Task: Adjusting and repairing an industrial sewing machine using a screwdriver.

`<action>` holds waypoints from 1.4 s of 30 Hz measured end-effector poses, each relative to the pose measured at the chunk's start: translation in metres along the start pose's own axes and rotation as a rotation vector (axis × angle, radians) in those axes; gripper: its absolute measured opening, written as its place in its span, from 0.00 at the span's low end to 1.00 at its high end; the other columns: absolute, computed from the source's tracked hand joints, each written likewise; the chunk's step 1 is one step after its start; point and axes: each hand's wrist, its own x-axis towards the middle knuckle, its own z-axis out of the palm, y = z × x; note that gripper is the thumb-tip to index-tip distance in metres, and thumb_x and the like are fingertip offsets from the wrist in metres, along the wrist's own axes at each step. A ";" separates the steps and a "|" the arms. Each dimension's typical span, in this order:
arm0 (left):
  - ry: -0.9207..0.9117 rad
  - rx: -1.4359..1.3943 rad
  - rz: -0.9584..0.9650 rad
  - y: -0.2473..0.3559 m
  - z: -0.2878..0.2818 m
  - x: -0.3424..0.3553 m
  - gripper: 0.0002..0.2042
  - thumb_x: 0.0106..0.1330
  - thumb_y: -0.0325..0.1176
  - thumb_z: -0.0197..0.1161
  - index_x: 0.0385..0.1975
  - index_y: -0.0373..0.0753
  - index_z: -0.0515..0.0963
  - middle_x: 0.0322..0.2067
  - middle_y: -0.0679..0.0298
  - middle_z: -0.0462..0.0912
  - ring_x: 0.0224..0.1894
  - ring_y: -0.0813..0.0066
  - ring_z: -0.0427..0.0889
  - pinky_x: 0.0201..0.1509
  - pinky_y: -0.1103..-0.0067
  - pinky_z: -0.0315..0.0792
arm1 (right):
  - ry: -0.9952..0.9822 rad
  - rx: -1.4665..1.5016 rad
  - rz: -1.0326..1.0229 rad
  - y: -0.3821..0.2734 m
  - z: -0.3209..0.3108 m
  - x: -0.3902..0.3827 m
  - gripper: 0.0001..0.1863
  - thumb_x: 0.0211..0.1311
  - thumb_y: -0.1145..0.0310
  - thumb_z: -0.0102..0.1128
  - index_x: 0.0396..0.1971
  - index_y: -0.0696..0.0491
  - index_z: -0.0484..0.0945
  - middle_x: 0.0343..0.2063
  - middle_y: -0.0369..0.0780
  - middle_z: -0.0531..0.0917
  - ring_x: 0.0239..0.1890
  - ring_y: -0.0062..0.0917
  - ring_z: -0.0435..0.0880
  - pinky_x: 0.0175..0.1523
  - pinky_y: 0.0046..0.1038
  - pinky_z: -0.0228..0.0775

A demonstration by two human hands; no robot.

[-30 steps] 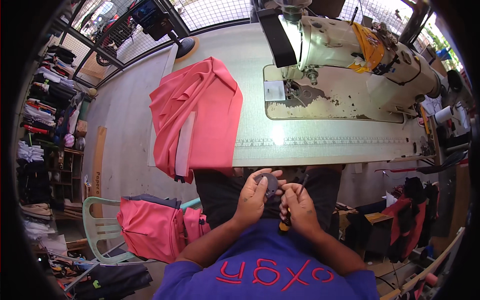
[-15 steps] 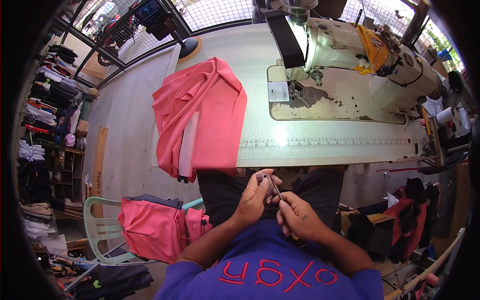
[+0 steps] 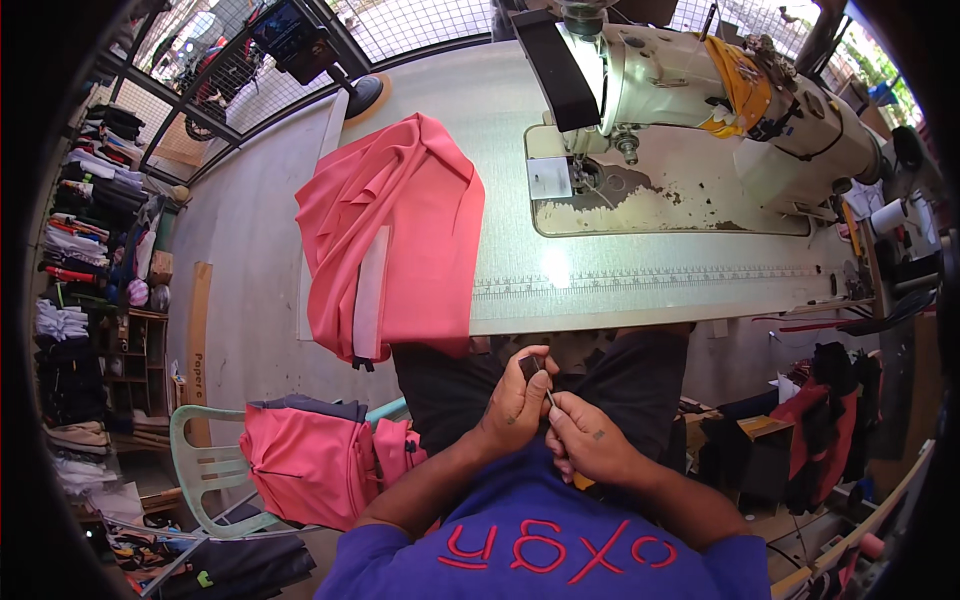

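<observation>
Over my lap, in front of the table edge, my left hand (image 3: 512,402) pinches a small dark block-shaped part (image 3: 529,367) between thumb and fingers; its exact kind is unclear. My right hand (image 3: 592,436) is closed round a screwdriver (image 3: 548,394), whose thin metal shaft points up toward the part. Below that fist a bit of yellow handle shows. Whether the tip touches the part is hidden by my left thumb. Pink fabric (image 3: 430,250) with a pale strip lies folded on the table to the left, apart from both hands.
A sewing machine (image 3: 660,90) stands on the pale table (image 3: 640,255) at the far right. On the left, a green plastic chair (image 3: 188,460) carries more pink pieces (image 3: 305,460). Shelves of folded clothes (image 3: 90,240) line the left side. Dark and pink cloth hangs at the right.
The screwdriver's shaft shows less and sits lower against the part. My right hand has shifted slightly down and left, and the yellow handle end now shows more. The view has moved a little.
</observation>
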 end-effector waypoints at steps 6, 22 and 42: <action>-0.078 0.461 0.163 0.010 -0.018 0.001 0.15 0.75 0.34 0.49 0.55 0.34 0.63 0.38 0.60 0.76 0.35 0.75 0.76 0.41 0.79 0.73 | 0.078 -0.561 -0.076 -0.010 -0.018 -0.005 0.10 0.74 0.65 0.39 0.45 0.55 0.67 0.18 0.41 0.76 0.18 0.26 0.77 0.22 0.32 0.70; -0.492 0.644 -0.246 0.063 -0.027 0.006 0.14 0.66 0.31 0.63 0.45 0.32 0.69 0.24 0.59 0.75 0.26 0.69 0.74 0.34 0.74 0.70 | -0.033 -1.706 -0.302 -0.059 -0.032 -0.014 0.10 0.60 0.70 0.50 0.39 0.57 0.75 0.22 0.48 0.82 0.19 0.39 0.82 0.20 0.40 0.70; -0.783 0.818 -0.262 0.074 -0.041 0.027 0.18 0.62 0.41 0.68 0.41 0.35 0.72 0.23 0.61 0.75 0.28 0.74 0.74 0.32 0.75 0.69 | -0.044 -2.055 -0.730 -0.055 -0.049 0.004 0.09 0.57 0.68 0.51 0.35 0.55 0.75 0.20 0.43 0.82 0.20 0.33 0.83 0.19 0.36 0.68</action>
